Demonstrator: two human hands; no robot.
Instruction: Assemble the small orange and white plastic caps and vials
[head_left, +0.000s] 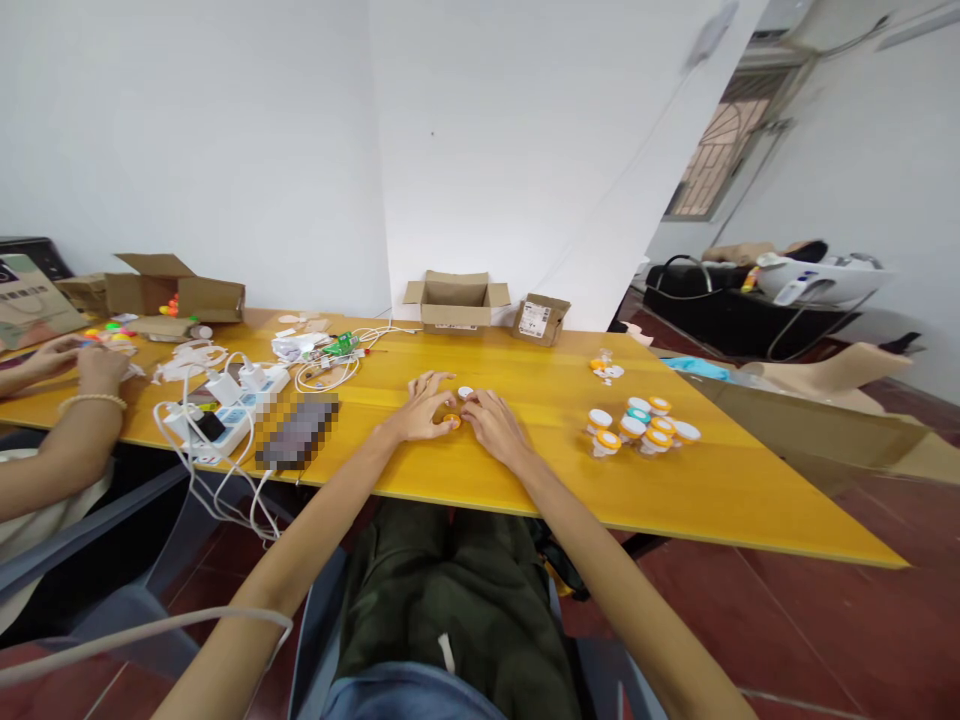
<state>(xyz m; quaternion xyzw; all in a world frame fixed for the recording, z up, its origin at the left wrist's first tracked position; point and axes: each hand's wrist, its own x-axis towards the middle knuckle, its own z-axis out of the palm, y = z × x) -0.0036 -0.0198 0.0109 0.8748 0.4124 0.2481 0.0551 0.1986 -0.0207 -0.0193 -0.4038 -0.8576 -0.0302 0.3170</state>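
My left hand (425, 406) and my right hand (491, 422) rest on the yellow wooden table (525, 470), fingertips meeting over a small orange ring piece (451, 421). Both hands pinch at that piece. A small white round cap (465, 392) lies just beyond my fingers. To the right stands a cluster of several small containers with orange, white and teal lids (641, 425). A few more small orange and white parts (606, 370) lie farther back.
Open cardboard boxes (456, 300) sit at the table's far edge, another box (174, 290) at the left. A power strip with white cables and chargers (225, 410) lies left of me. Another person's hands (82, 370) work at the far left.
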